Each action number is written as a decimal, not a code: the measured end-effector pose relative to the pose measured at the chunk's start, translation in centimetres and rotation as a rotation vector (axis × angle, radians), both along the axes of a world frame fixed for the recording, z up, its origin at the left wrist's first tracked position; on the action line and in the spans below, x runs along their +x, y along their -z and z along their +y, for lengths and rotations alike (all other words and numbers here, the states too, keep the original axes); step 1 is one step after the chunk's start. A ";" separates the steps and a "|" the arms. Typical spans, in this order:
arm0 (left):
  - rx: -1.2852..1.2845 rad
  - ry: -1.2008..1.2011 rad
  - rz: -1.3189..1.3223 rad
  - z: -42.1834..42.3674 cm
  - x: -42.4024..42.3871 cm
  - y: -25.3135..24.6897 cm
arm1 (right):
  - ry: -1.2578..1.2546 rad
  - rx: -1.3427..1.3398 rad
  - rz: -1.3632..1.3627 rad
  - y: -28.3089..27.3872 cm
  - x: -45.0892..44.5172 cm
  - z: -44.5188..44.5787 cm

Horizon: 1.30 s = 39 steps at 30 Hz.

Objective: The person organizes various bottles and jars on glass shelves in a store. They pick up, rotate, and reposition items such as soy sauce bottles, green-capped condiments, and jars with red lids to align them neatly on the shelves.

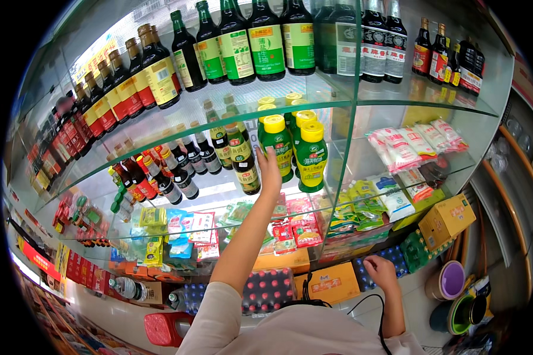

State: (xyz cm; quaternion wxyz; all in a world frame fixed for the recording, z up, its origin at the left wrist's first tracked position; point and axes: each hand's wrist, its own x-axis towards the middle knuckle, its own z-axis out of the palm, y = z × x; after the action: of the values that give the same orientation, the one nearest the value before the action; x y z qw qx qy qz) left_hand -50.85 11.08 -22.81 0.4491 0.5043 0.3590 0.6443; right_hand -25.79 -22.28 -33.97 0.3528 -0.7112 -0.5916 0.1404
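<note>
My left hand (pixel 270 171) reaches up to the middle glass shelf, fingers extended, between a fish sauce bottle (pixel 247 175) and a green squeeze bottle with a yellow cap (pixel 285 164). Its fingertips are beside the squeeze bottle's left side; whether they touch it, I cannot tell. Another green squeeze bottle (pixel 311 159) stands upright in front on the right, with more of its kind behind. Low on the right, my right hand (pixel 381 271) hangs loosely curled above shrink-wrapped bottles, with nothing visible in it.
Dark sauce bottles (pixel 266 53) line the upper glass shelf (pixel 231 120). Seasoning packets (pixel 302 224) lie below, and white bags (pixel 399 148) sit on the right. Cartons (pixel 328 284) and bottle packs (pixel 266 288) stand on the floor, with a red stool (pixel 164 329) and a purple-lined bucket (pixel 451 279).
</note>
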 end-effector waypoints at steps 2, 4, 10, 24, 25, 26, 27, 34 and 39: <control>-0.030 0.008 -0.091 2.4 -0.1 0.2 | 0.027 -0.012 0.016 0.6 0.3 -0.7; -0.070 0.101 -0.236 3.1 0.3 0.1 | 0.063 -0.041 0.028 1.3 0.7 -1.5; -0.117 0.131 -0.344 1.5 0.3 -1.9 | 0.082 -0.055 -0.008 2.6 1.2 -2.6; 0.163 -0.403 0.351 -4.3 -9.7 0.1 | -0.001 -0.084 0.020 1.9 0.7 -1.6; 0.171 -0.351 0.295 -3.5 -10.5 -0.4 | -0.003 -0.096 0.011 2.0 0.8 -1.5; 0.180 -0.299 0.240 -2.8 -11.3 -1.0 | 0.001 -0.099 -0.007 2.0 0.8 -1.6; 0.195 -0.243 0.186 -1.8 -11.9 -1.7 | 0.010 -0.098 -0.024 2.1 0.8 -1.6; 0.235 -0.027 0.009 2.5 -14.9 -8.3 | 0.007 -0.099 0.007 -0.6 0.1 -1.4; 0.307 -0.074 0.258 0.5 -13.6 -4.7 | -0.225 0.051 0.095 -11.9 -4.4 2.5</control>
State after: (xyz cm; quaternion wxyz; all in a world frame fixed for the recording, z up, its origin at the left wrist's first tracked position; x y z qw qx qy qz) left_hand -64.45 11.61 -18.08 0.2936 0.6316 0.3294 0.6375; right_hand -30.16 -19.74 -22.11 0.3804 -0.6235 -0.6537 0.1979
